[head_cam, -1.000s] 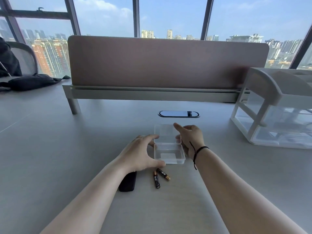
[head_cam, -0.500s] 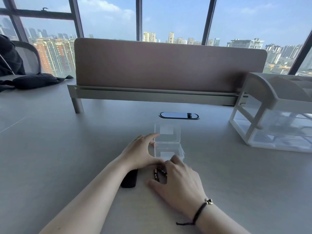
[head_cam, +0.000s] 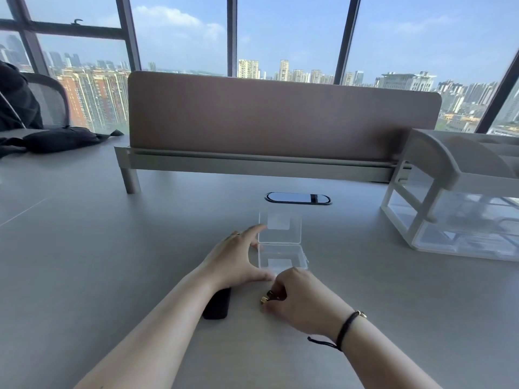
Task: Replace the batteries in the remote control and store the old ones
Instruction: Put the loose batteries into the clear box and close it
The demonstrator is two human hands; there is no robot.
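Note:
A small clear plastic box (head_cam: 283, 256) stands on the grey desk with its hinged lid (head_cam: 280, 227) folded back. My left hand (head_cam: 238, 256) rests against the box's left side, thumb at its near corner, fingers along the lid. A black remote control (head_cam: 217, 303) lies partly under my left wrist. Just in front of the box, my right hand (head_cam: 304, 301) is closed over the batteries (head_cam: 266, 298); only gold and black ends show at my fingertips. How many batteries it holds is hidden.
A pink divider screen (head_cam: 280, 116) on a grey rail crosses the desk's far side. An oval cable port (head_cam: 298, 198) sits behind the box. A white and clear drawer organiser (head_cam: 460, 203) stands at the right. A black bag (head_cam: 59, 140) lies far left.
My right hand left the box's right side, came down onto the two batteries lying in front of it, and has closed on them. My left hand stayed on the box.

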